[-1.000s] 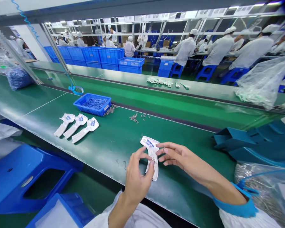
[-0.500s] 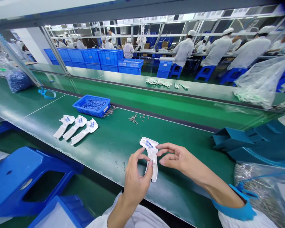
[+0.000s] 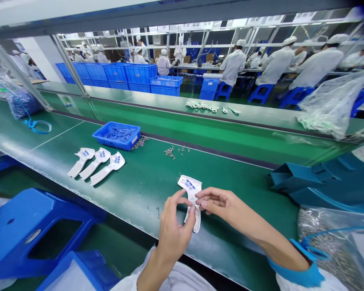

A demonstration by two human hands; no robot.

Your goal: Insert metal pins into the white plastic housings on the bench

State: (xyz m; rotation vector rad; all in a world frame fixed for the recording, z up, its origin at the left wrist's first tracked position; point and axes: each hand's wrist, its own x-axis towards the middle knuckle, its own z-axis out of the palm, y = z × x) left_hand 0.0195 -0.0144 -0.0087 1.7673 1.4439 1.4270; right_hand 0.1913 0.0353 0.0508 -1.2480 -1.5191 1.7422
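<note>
Two bare hands meet over a white curved casing [image 3: 192, 195] lying on the green table [image 3: 145, 178]. The left hand [image 3: 176, 220] has its thumb and forefinger closed on tiny silvery bits [image 3: 193, 204] above the casing's narrow part; the right hand [image 3: 221, 202] brings bunched fingertips right beside them, and whether it grips anything I cannot tell. A blue band [image 3: 295, 264] circles the right wrist. Blue pieces [image 3: 189, 185] sit in the casing's wide end. Beyond it, small metal parts [image 3: 170, 152] are scattered on the table, and more are heaped against a blue tray [image 3: 113, 142] filled with blue pieces. Three similar white casings [image 3: 108, 169] lie in a row near that tray. To the right are teal containers [image 3: 318, 182] and a clear bag of metal parts [image 3: 330, 246]. Green-and-white parts [image 3: 202, 106] lie on the far ledge; past it stand blue crates [image 3: 139, 74], and co-workers [image 3: 234, 65] in white sit at benches.
</note>
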